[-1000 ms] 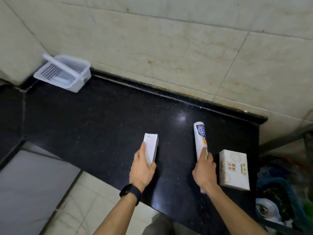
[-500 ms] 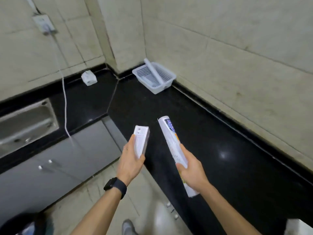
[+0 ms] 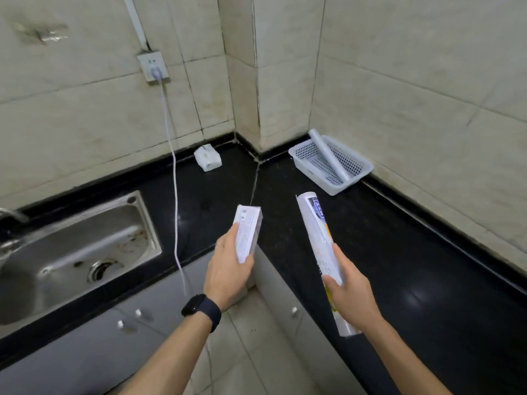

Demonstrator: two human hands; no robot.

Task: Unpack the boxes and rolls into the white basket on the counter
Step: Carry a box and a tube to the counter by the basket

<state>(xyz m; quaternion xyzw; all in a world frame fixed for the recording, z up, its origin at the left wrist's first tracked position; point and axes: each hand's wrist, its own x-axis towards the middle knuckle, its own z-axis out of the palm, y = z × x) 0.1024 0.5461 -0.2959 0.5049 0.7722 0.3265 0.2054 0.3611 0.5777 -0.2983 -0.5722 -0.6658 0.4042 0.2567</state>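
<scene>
Since half a second back our view has swung left: the sink (image 3: 77, 246) now fills the 9 o'clock side, the basket (image 3: 330, 166) has slid from upper centre to about 1 o'clock, and a wall socket (image 3: 152, 67) has come in at 11 o'clock. Our left hand (image 3: 228, 269) is wrapped round the lower half of a white box (image 3: 246, 232), thumb on the printed face, box upright and tilted slightly right, held above the counter edge near centre. Our right hand (image 3: 349, 297) grips a long roll (image 3: 319, 246) near its lower third, fingers closed round it; the roll leans with its top end toward 11 o'clock, bottom end sticking out below the hand at 5 o'clock. Box and roll are apart, side by side, both in the air, not touching the counter (image 3: 399, 252). Basket sits in the counter's far corner against the wall, with one pale roll in it (image 3: 328, 156) lying diagonally, upper end propped over the back rim. A tissue pack (image 3: 208, 161) lies on the counter at 12 o'clock by the wall, well apart from the basket. A white cord (image 3: 174, 178) hangs from the socket across the counter and down over the cabinet front. We see a black watch (image 3: 202, 310) on the left wrist.
</scene>
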